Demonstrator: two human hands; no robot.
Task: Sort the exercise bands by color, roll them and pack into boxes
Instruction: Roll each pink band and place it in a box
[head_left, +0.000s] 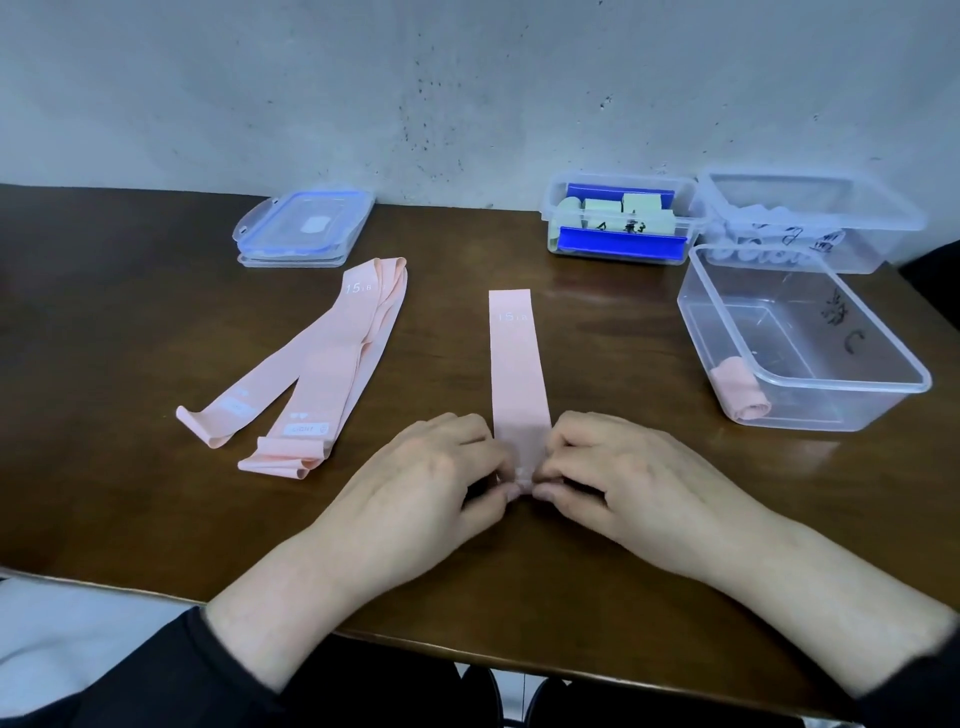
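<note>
A pink exercise band (517, 364) lies flat and straight on the brown table, pointing away from me. My left hand (426, 478) and my right hand (618, 478) pinch its near end from either side, where the end is curled into a small roll. A loose pile of pink bands (332, 364) lies to the left. At the right, one rolled pink band (740, 392) sits in the near corner of a clear plastic box (810, 384).
At the back right stand a clear box (623, 223) with pale green rolls and blue clips, and another clear box (810, 218) holding light rolls. Stacked lids (304, 228) lie at the back left. A grey wall rises behind the table.
</note>
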